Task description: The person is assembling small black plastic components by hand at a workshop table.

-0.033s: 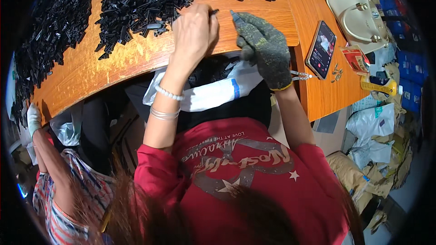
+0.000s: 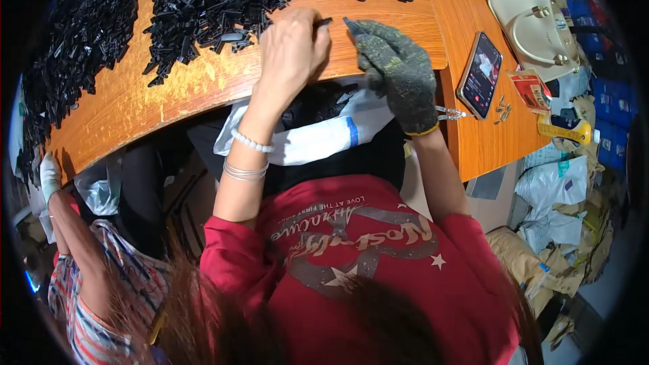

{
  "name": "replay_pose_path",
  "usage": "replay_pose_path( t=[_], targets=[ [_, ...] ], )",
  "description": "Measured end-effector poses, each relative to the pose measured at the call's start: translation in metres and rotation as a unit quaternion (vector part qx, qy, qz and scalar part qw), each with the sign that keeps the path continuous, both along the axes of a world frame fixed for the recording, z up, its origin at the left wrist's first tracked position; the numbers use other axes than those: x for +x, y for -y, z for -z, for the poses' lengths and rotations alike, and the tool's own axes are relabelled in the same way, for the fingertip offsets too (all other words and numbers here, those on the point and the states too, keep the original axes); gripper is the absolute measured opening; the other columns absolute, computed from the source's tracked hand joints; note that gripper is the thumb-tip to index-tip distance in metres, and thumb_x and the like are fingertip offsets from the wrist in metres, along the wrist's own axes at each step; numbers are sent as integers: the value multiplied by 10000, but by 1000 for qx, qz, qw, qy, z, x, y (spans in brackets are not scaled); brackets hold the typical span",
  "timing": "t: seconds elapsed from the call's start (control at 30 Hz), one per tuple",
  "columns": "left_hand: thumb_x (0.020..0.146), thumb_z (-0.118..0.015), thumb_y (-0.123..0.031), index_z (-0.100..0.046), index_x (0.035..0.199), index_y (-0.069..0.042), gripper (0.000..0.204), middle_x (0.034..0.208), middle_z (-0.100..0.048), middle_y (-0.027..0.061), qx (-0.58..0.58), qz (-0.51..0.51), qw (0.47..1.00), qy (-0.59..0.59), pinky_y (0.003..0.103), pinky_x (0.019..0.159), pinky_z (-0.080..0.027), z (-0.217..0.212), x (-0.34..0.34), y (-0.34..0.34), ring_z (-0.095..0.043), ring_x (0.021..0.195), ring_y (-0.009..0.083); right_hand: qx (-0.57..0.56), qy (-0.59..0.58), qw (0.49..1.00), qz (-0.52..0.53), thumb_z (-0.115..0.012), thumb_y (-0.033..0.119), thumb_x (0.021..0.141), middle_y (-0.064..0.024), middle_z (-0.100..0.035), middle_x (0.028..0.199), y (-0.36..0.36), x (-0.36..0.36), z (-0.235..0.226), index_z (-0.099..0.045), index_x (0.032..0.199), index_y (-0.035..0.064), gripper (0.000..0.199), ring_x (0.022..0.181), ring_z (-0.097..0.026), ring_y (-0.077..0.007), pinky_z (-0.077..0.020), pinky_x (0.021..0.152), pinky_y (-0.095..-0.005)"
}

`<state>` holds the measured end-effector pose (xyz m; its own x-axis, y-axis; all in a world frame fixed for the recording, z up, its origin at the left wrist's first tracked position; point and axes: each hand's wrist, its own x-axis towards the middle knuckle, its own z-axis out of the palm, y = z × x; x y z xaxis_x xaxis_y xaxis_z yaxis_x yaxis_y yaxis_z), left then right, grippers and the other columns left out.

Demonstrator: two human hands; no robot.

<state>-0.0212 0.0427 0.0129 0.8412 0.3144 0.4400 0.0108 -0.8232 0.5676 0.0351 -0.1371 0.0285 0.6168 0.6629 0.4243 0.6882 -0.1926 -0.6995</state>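
Note:
My bare left hand (image 2: 292, 47) is closed above the table's near edge, pinching a small black plastic piece (image 2: 325, 21) that pokes out past the fingers. Beside it on the right is my right hand (image 2: 404, 78) in a dark speckled work glove, its fingers bent together. A small dark pointed tip (image 2: 349, 23) sticks out at the glove's fingertips; its kind cannot be made out. The two hands are apart. Below them, over my lap, a white bag (image 2: 311, 146) with a blue stripe gapes, and black pieces (image 2: 304, 116) lie inside.
Heaps of black plastic pieces (image 2: 209, 7) cover the far and left parts of the wooden table (image 2: 196, 88). On the right lie a phone (image 2: 480, 74), a cream handbag (image 2: 531, 30), a red packet (image 2: 531, 90) and a yellow bottle (image 2: 564, 128). At left, a co-worker's gloved hand (image 2: 50, 174) touches the table edge.
The whole view has shifted very slightly. The lower fingers of my right glove have moved a little and look blurred; my left hand keeps its pinch on the black piece.

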Motion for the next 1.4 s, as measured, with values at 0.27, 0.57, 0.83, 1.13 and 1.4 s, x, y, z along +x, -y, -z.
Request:
replay_pose_path(
  t=[0.27, 0.57, 0.83, 1.13, 1.4],
  targets=[
    [876, -623, -154, -692, 891, -2, 167, 841, -678, 154, -56, 22, 998, -4, 371, 705, -508, 6, -4, -6, -660, 783, 322, -87, 93, 992, 19, -645, 132, 871, -96, -681, 1061, 0, 16, -12, -685, 1094, 23, 251, 844, -654, -131, -526, 695, -258],
    [855, -642, -153, -687, 868, -22, 139, 811, -649, 141, -55, 29, 998, 18, 380, 677, -502, 12, -2, -5, -643, 759, 327, -211, 145, 964, -66, -682, 263, 819, -68, -667, 1067, -5, 40, -25, -702, 1051, 153, 257, 939, -632, -261, -514, 795, -361],
    [839, -661, -160, -665, 859, -43, 118, 777, -625, 113, -62, 35, 997, 24, 392, 628, -485, 14, -4, -3, -623, 706, 323, -261, 313, 899, -158, -685, 170, 803, -91, -671, 994, -28, 56, -51, -689, 1022, 99, 231, 889, -635, -287, -514, 779, -365],
    [800, -654, -68, -605, 898, -41, 113, 822, -582, 132, -109, 35, 993, 3, 414, 634, -458, 11, -10, 1, -601, 740, 357, -323, 350, 865, -161, -686, 263, 762, -118, -637, 717, -59, 50, -55, -642, 766, 74, 194, 679, -650, -283, -514, 544, -388],
    [765, -598, 24, -558, 822, -17, 80, 845, -571, 165, -103, 48, 994, 0, 455, 618, -462, 0, -11, 1, -600, 733, 389, -250, 372, 880, -160, -678, 214, 728, -99, -629, 661, -64, 52, -48, -628, 736, 85, 139, 601, -652, -273, -504, 484, -378]
  ],
)
